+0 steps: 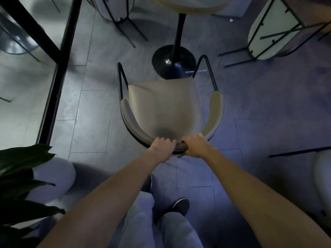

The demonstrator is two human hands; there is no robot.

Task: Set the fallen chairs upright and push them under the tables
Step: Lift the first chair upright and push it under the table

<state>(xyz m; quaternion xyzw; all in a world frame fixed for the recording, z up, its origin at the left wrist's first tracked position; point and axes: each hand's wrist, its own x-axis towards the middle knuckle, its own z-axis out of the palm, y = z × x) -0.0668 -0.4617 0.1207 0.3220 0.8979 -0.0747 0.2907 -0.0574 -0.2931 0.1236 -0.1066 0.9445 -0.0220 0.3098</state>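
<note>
Both hands grip upright beige chair.

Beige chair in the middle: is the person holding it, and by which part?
Yes. The left hand and right hand both grip the chair at the middle of its curved backrest, side by side.
</note>
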